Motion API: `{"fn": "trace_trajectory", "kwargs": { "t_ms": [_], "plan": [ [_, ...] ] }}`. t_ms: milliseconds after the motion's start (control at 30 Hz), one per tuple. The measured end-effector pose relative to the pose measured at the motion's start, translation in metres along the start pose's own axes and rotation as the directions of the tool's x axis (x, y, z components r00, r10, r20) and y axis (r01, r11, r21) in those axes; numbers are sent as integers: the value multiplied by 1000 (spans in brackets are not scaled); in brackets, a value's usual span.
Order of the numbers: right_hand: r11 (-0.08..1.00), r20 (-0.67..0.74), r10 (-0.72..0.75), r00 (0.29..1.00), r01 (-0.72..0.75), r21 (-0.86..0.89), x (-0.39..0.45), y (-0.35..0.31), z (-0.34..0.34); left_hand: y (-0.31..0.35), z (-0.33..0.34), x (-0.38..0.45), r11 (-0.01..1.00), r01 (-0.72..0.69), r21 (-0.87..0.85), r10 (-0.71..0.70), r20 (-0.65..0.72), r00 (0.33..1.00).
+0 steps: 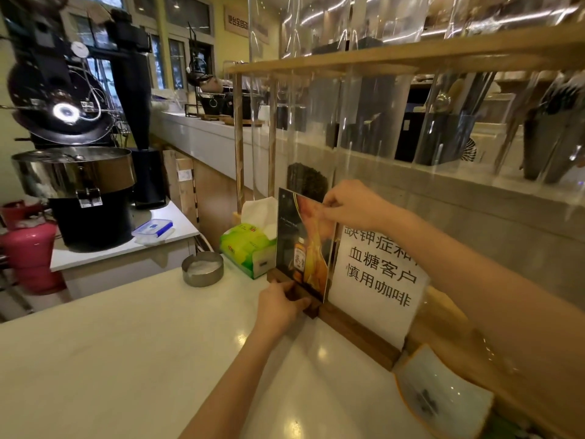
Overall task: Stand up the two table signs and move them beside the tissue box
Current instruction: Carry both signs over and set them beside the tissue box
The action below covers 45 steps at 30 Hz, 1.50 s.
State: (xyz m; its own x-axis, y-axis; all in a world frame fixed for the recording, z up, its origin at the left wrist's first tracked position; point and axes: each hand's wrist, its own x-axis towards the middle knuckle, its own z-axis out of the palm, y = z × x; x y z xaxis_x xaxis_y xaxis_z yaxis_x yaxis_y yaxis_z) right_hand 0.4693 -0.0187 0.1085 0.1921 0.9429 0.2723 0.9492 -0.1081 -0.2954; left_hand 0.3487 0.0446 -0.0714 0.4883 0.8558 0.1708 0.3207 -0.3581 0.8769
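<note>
A dark picture sign with a bottle image stands upright on a small wooden base, right next to the green tissue box. My left hand grips its wooden base at the bottom. My right hand pinches the sign's top right corner. Just right of it a white sign with black Chinese text stands upright in a long wooden base. Both signs rest on the white counter.
A round metal ashtray sits left of the tissue box. A white dish with an orange rim lies at the lower right. A wooden rack with clear panels rises behind the signs. A coffee roaster and a pink gas cylinder stand to the left.
</note>
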Motion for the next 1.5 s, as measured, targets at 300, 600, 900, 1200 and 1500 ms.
{"fn": "trace_trajectory", "kwargs": {
  "t_ms": [300, 600, 900, 1200, 1500],
  "plan": [
    [999, -10, 13, 1000, -13, 32, 2, -5, 0, 0, 1, 10, 1000, -10, 29, 10, 14, 1000],
    [997, -17, 50, 999, -49, 54, 3, -2, -1, 8, 8, 13, 998, -39, 55, 37, 37, 999],
    [996, 3, 88, 996, -88, 9, 4, -3, -1, 8, 10, 13, 989, -67, 133, 56, 84, 995],
    [994, -9, 104, 994, -105, -23, 4, -2, -2, 9, 3, 10, 980, -97, 176, 67, 168, 983],
    [996, -19, 86, 996, -85, 25, -34, -4, -48, 19, -4, -7, 975, -137, 175, 113, 139, 984]
  ]
}}
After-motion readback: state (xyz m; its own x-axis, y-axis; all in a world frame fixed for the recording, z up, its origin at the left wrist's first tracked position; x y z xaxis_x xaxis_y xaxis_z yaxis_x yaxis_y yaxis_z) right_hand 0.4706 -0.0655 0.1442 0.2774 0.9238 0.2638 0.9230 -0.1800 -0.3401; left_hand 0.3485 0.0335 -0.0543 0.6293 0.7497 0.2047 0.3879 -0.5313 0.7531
